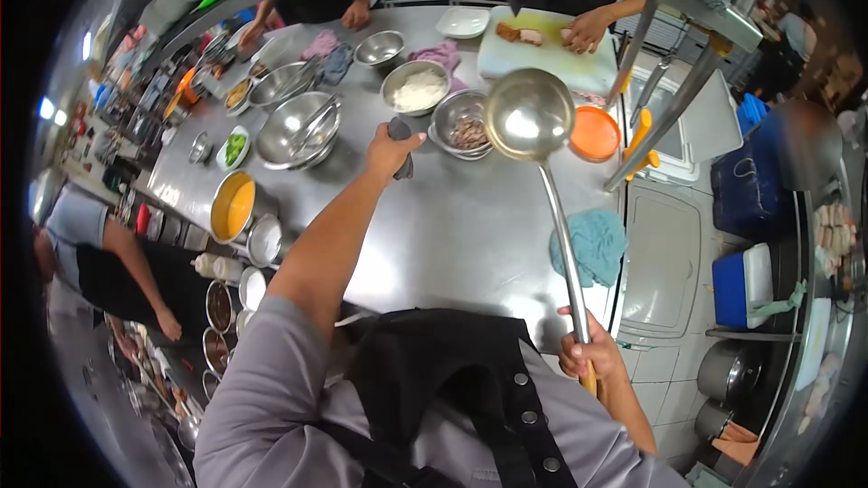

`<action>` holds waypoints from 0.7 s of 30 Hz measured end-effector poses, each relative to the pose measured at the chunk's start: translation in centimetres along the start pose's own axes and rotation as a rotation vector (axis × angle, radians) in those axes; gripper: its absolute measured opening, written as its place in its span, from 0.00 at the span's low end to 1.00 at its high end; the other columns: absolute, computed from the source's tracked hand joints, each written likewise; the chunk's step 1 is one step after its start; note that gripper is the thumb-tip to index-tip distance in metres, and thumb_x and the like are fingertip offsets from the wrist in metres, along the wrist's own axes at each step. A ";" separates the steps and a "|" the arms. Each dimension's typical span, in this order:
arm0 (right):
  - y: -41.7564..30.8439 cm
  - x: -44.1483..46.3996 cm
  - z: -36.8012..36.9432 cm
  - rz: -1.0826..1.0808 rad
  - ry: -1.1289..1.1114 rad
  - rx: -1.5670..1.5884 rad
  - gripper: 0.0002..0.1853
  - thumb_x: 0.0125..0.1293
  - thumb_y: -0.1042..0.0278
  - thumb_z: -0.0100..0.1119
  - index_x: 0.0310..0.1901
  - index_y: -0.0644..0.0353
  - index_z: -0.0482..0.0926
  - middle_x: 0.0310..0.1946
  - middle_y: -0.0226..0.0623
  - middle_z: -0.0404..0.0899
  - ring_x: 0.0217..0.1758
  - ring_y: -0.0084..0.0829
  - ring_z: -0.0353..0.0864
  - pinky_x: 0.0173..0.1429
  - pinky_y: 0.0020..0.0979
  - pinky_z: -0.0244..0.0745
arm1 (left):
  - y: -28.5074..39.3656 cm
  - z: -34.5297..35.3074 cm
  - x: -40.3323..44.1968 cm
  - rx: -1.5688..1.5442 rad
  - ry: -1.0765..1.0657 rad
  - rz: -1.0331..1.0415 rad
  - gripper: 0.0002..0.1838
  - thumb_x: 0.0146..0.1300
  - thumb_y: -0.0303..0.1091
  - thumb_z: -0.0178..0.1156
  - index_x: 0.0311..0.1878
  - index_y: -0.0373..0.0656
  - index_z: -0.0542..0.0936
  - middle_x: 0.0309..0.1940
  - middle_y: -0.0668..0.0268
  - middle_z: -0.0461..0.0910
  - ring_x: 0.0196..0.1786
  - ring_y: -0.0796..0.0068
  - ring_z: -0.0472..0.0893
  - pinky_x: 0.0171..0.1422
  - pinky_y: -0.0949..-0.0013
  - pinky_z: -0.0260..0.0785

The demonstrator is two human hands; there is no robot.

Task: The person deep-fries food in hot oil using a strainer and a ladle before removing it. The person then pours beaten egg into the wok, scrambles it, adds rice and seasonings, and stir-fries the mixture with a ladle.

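My left hand [391, 150] is closed on a dark grey cloth [400, 152] above the steel table [425, 235]. Around it stand a bowl of white shredded food [419, 89] and a steel bowl with brown pieces [468, 132]. In my right hand [589, 352], low at the right, is the handle of a large metal ladle [532, 116]. The ladle's round bowl is raised over the table, beside an orange lid [595, 134]. A teal cloth [592, 248] lies at the table's right edge.
Across the table, a person's hand [588, 31] rests by food on a cutting board [542, 52]; another person stands at the back left. More steel bowls [297, 130] and a pot of orange liquid [235, 206] are at left. A metal post [674, 108] rises at right.
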State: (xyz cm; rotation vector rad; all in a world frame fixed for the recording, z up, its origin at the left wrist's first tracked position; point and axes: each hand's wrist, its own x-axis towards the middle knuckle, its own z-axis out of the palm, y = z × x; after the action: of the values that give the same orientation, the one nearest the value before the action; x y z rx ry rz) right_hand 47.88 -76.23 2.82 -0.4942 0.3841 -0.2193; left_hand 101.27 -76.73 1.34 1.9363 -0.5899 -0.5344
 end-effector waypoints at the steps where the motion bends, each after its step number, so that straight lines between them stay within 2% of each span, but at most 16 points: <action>1: 0.0 -1.0 -0.3 -0.030 0.026 0.015 0.39 0.60 0.83 0.61 0.74 0.55 0.61 0.17 0.33 0.65 0.13 0.27 0.66 0.19 0.30 0.60 | 0.5 1.4 1.5 0.125 0.021 0.005 0.42 0.51 0.53 0.79 0.62 0.36 0.73 0.52 0.53 0.82 0.52 0.62 0.83 0.57 0.62 0.76; 2: 0.1 -1.7 -0.6 -0.056 0.050 0.031 0.39 0.59 0.83 0.60 0.74 0.55 0.61 0.16 0.32 0.65 0.12 0.27 0.66 0.18 0.30 0.60 | 0.8 2.6 2.7 0.251 0.046 0.007 0.46 0.49 0.58 0.79 0.63 0.36 0.73 0.53 0.51 0.83 0.54 0.59 0.84 0.58 0.61 0.76; 3: 0.0 -2.1 -0.7 -0.061 0.057 0.033 0.39 0.59 0.83 0.60 0.74 0.55 0.61 0.16 0.32 0.65 0.12 0.27 0.66 0.18 0.30 0.60 | 0.6 3.9 3.9 0.385 0.071 0.049 0.45 0.50 0.56 0.77 0.64 0.36 0.72 0.55 0.46 0.83 0.59 0.51 0.83 0.62 0.56 0.75; 4: -0.1 -2.3 -0.7 -0.093 0.080 0.045 0.39 0.59 0.83 0.60 0.74 0.55 0.61 0.16 0.33 0.66 0.12 0.26 0.66 0.18 0.30 0.59 | 1.4 4.7 4.1 0.384 0.064 0.047 0.45 0.50 0.56 0.77 0.64 0.36 0.72 0.55 0.46 0.83 0.59 0.51 0.83 0.62 0.56 0.75; 6: -0.2 -2.1 -0.5 -0.115 0.108 0.055 0.39 0.59 0.82 0.60 0.74 0.56 0.62 0.16 0.33 0.66 0.12 0.26 0.65 0.17 0.31 0.59 | 2.9 5.7 4.0 0.603 0.027 -0.012 0.43 0.51 0.48 0.75 0.66 0.36 0.70 0.54 0.45 0.83 0.59 0.47 0.83 0.63 0.53 0.75; 7: -0.3 -1.5 -0.5 -0.130 0.112 0.058 0.39 0.59 0.81 0.61 0.74 0.55 0.61 0.16 0.32 0.65 0.11 0.26 0.64 0.17 0.31 0.59 | 3.4 5.7 3.9 0.572 0.029 -0.016 0.41 0.51 0.43 0.73 0.67 0.37 0.69 0.54 0.44 0.83 0.59 0.46 0.82 0.63 0.53 0.75; 9: -0.3 -0.2 -0.3 -0.135 0.116 0.066 0.39 0.60 0.79 0.61 0.74 0.54 0.61 0.16 0.31 0.64 0.10 0.25 0.62 0.18 0.32 0.60 | 3.6 5.3 3.5 0.548 0.059 0.018 0.40 0.51 0.43 0.73 0.66 0.36 0.70 0.52 0.43 0.84 0.57 0.46 0.83 0.62 0.54 0.76; 12: -0.7 2.6 0.1 -0.167 0.009 0.148 0.39 0.63 0.79 0.60 0.76 0.54 0.59 0.17 0.32 0.64 0.11 0.25 0.63 0.17 0.31 0.59 | 2.2 4.4 3.9 0.486 0.110 0.082 0.40 0.50 0.43 0.75 0.65 0.36 0.71 0.50 0.45 0.85 0.54 0.49 0.85 0.61 0.56 0.77; 14: -0.8 4.0 0.3 -0.159 -0.014 0.154 0.39 0.64 0.78 0.59 0.77 0.54 0.58 0.17 0.32 0.65 0.11 0.25 0.62 0.17 0.31 0.59 | 0.8 4.1 4.2 0.320 0.026 0.023 0.45 0.49 0.45 0.77 0.68 0.39 0.68 0.57 0.47 0.83 0.60 0.50 0.83 0.63 0.56 0.76; 15: -0.8 4.7 0.8 -0.158 -0.028 0.161 0.39 0.64 0.78 0.60 0.76 0.55 0.58 0.17 0.32 0.65 0.11 0.25 0.62 0.17 0.31 0.59 | -1.0 4.8 4.7 0.206 0.069 0.034 0.49 0.48 0.48 0.79 0.70 0.38 0.67 0.59 0.47 0.81 0.61 0.51 0.82 0.65 0.57 0.74; 16: -0.7 5.2 1.3 -0.154 -0.041 0.169 0.39 0.64 0.78 0.60 0.76 0.56 0.58 0.17 0.32 0.65 0.11 0.25 0.63 0.17 0.31 0.59 | -0.7 5.0 3.9 0.202 0.077 0.029 0.49 0.48 0.48 0.79 0.70 0.38 0.67 0.59 0.47 0.81 0.61 0.51 0.82 0.65 0.57 0.74; 18: -0.7 5.9 2.4 -0.150 -0.047 0.180 0.39 0.63 0.78 0.61 0.76 0.57 0.58 0.17 0.33 0.65 0.11 0.26 0.63 0.16 0.31 0.59 | -0.1 5.9 2.8 0.223 0.119 -0.157 0.52 0.47 0.49 0.80 0.72 0.38 0.65 0.59 0.46 0.81 0.62 0.51 0.81 0.67 0.57 0.74; 21: -0.6 5.9 3.2 -0.143 -0.070 0.183 0.39 0.62 0.79 0.62 0.75 0.57 0.59 0.17 0.33 0.66 0.11 0.26 0.64 0.17 0.31 0.59 | 0.4 6.3 2.3 0.154 0.162 -0.164 0.49 0.45 0.43 0.80 0.70 0.38 0.67 0.60 0.46 0.80 0.62 0.49 0.81 0.65 0.56 0.74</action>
State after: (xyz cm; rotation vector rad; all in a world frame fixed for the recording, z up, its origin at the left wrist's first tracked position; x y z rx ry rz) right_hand 54.41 -77.17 3.89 -0.3477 0.2576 -0.3707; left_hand 99.27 -82.66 -1.10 2.1634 -0.3806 -0.4386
